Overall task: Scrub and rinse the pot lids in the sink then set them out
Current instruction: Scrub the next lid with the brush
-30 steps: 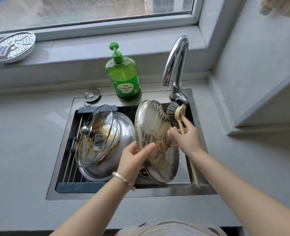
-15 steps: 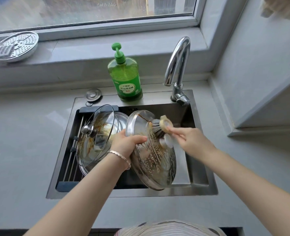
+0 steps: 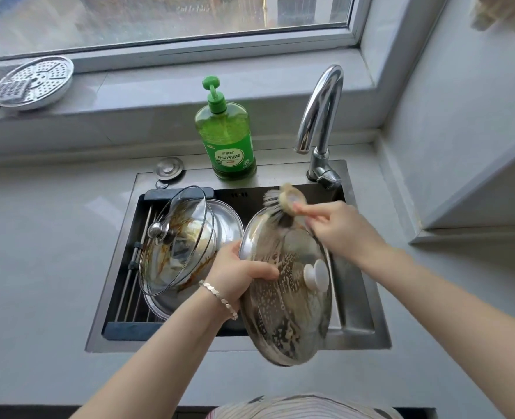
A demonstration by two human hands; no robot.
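My left hand (image 3: 238, 275) grips the left rim of a soapy glass lid (image 3: 283, 309) with a white knob, tilted over the steel sink (image 3: 359, 316). My right hand (image 3: 339, 228) holds a dish brush (image 3: 283, 202) whose bristles press on the lid's upper edge. A second glass lid (image 3: 174, 237), streaked with brown sauce and topped by a metal knob, leans in the sink's left half against a steel lid (image 3: 226, 220) behind it.
A green dish soap bottle (image 3: 226, 137) stands on the sink's back ledge next to the chrome faucet (image 3: 321, 122). A drain stopper (image 3: 169, 168) lies at the back left. A perforated steamer plate (image 3: 35, 81) sits on the windowsill. A rack (image 3: 138, 267) lines the sink's left side.
The soapy lid has been turned so its knob side faces up and lowered toward me. The brush swept from the lid's middle up to its top edge.
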